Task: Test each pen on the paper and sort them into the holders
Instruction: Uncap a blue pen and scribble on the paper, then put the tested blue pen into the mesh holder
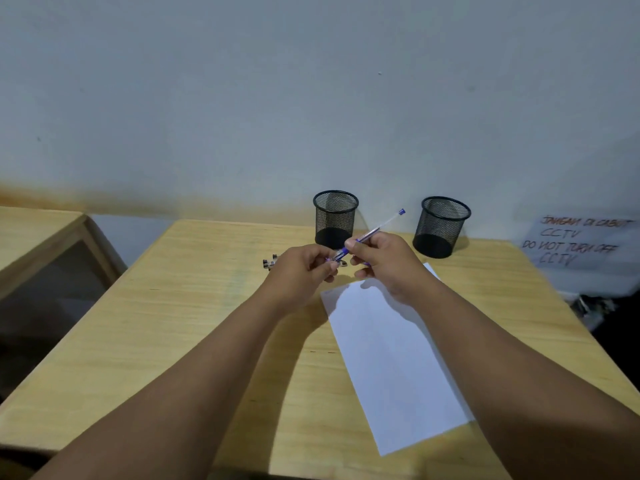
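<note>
Both hands meet above the wooden table [194, 327]. My right hand [384, 261] grips the barrel of a clear pen with blue trim [384, 225], its blue end pointing up and to the right. My left hand [301, 271] pinches the pen's lower end, where the cap or tip sits. A white sheet of paper [391, 362] lies under my right forearm. Two empty black mesh holders stand at the back: the left holder [335, 218] and the right holder [441, 226]. More pens [270, 262] lie on the table, mostly hidden behind my left hand.
A grey-white wall rises right behind the holders. A handwritten paper sign about CCTV [581, 244] hangs at the right. A second wooden table [38, 233] stands to the left across a gap. The table's front edge runs along the bottom left.
</note>
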